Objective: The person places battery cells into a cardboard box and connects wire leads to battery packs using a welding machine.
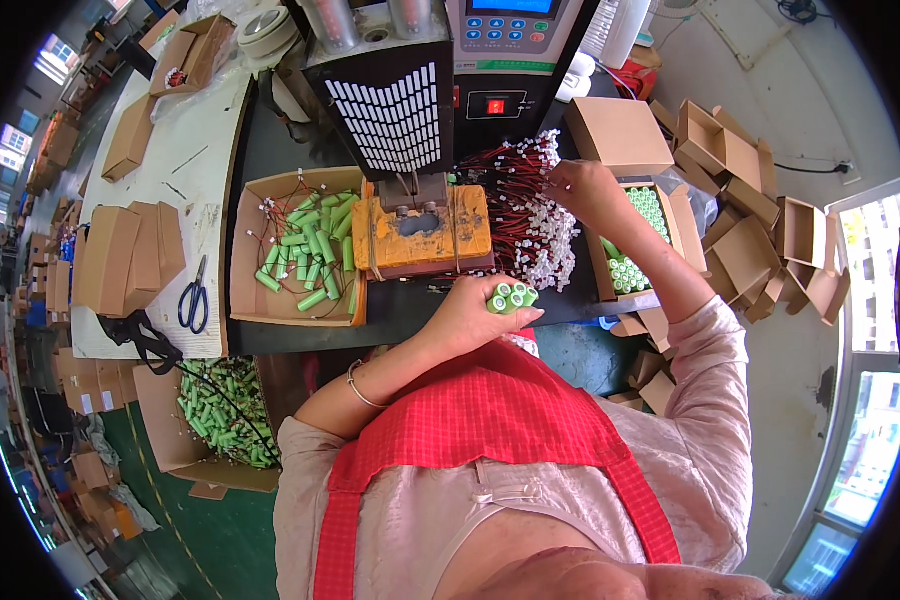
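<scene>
Several green cylindrical battery cells (511, 297) are bunched in my left hand (473, 318), ends facing up, just in front of the machine's edge. My right hand (582, 188) reaches to the far end of a pile of red and black wires with white connectors (535, 215). Its thumb and fingers are pinched together at the connectors; what is between them is too small to make out. An orange block (470, 225) bound with bands lies under the head of a black spot welder (385, 115), left of the wires.
A cardboard box of wired green cells (310, 245) stands left of the welder. Right of the wires is a box of upright cells (650, 215). Blue scissors (194, 300) lie on the white table. Empty cartons (750, 245) heap at the right; a big carton of cells (225, 410) sits lower left.
</scene>
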Demonstrator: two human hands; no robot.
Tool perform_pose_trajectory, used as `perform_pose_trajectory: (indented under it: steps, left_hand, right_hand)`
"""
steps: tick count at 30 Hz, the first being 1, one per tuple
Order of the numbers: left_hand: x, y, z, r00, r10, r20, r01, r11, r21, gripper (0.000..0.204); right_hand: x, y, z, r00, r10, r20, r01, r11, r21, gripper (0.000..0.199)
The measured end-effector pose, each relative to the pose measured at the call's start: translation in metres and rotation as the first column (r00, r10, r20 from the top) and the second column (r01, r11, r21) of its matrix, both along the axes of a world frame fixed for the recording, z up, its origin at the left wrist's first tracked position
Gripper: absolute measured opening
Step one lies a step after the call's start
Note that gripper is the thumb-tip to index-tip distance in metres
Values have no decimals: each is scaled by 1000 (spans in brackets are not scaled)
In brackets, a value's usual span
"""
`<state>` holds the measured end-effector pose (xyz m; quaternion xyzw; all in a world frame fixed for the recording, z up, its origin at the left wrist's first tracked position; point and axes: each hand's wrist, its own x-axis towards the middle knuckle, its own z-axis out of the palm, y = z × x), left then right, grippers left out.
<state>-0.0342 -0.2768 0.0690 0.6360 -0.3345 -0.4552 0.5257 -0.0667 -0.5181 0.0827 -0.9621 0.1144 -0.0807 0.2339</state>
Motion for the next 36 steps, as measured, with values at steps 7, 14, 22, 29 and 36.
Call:
perform_pose_trajectory:
  steps: [7, 14, 22, 29, 36]
  left_hand:
    - [10, 15, -13, 999, 38, -5, -38, 995, -88, 20]
    - [30, 27, 0, 932, 158, -326, -212, 968, -137, 31]
    - [42, 30, 23, 722, 304, -622, -503, 847, -170, 28]
    - [36, 40, 10, 765, 330, -553, -507, 838, -201, 28]
    - [69, 50, 10, 859, 471, 202, -388, 855, -344, 24]
  right_hand:
    - [-14, -2, 8, 998, -30, -48, 26, 996, -89, 11]
    - [-46, 28, 59, 977, -204, 69, 195, 974, 118, 13]
    - [-68, 96, 30, 998, -42, 54, -1, 779, 627, 11]
    - [-45, 148, 13, 994, -83, 69, -42, 289, 956, 15]
    - [-14, 140, 8, 986, -167, 17, 55, 419, 906, 18]
